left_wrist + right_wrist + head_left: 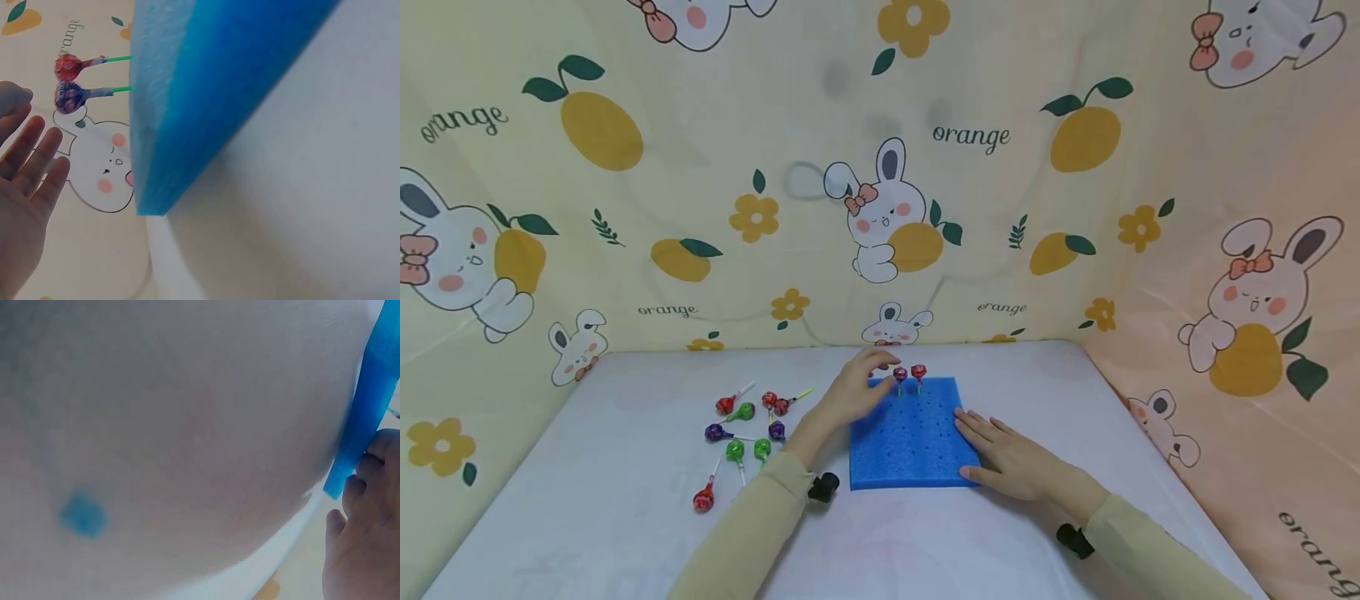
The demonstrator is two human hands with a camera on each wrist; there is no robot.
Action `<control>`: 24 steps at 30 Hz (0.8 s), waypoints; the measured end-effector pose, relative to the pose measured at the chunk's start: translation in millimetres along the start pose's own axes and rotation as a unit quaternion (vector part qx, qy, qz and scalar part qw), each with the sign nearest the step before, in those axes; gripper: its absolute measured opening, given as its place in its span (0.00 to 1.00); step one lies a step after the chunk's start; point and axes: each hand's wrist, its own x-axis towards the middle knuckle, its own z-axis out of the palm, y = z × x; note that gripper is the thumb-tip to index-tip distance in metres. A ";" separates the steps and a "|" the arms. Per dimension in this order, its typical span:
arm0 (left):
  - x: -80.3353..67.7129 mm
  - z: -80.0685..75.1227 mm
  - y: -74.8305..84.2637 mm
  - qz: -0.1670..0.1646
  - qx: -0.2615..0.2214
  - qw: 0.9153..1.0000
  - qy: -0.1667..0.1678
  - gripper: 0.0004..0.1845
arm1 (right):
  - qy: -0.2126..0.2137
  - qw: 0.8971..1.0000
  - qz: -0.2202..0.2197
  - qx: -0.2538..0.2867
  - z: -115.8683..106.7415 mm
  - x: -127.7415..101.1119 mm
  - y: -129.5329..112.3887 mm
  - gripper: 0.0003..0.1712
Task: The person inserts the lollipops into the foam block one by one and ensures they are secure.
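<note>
Two lollipops [909, 372] are stood in the blue foam block [910, 442]; the left hand [853, 390] hovers beside them, fingers loosely spread, while the right hand [1011, 454] is pressed flat on the block's edge.

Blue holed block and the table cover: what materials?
Blue square block with rows of holes: looks like soft matte foam; thick fuzzy-textured edge in the left wrist view, lollipop sticks stand pushed into it. White table cover: probably cloth; matte, faint weave and soft wrinkles.

A white table [587, 500] stands before a yellow backdrop [1000, 167] printed with rabbits, oranges and flowers.
</note>
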 end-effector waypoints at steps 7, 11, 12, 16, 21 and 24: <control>-8.0 -17.9 2.9 0.000 0.011 1.000 0.007 0.18 | 0.004 1.000 -0.003 0.000 0.4 -0.2 0.3 0.53; -14.0 -30.7 2.3 -0.002 0.015 1.000 0.008 0.18 | 0.005 1.000 -0.007 -0.002 1.8 0.3 1.5 0.53; -15.3 -33.9 1.7 -0.002 0.016 1.000 0.009 0.18 | 0.005 1.000 -0.007 -0.003 2.1 0.5 1.9 0.53; -20.2 -47.2 -1.0 -0.001 0.031 0.999 0.014 0.19 | 0.007 1.000 -0.006 -0.005 2.6 1.0 2.8 0.53; -28.0 -63.9 -7.0 0.009 0.049 0.999 0.018 0.19 | 0.008 1.000 -0.007 -0.004 1.8 0.6 2.3 0.53; -34.4 -72.5 -11.7 0.005 0.059 0.998 0.017 0.18 | 0.007 1.000 -0.009 -0.001 1.1 -0.2 1.6 0.52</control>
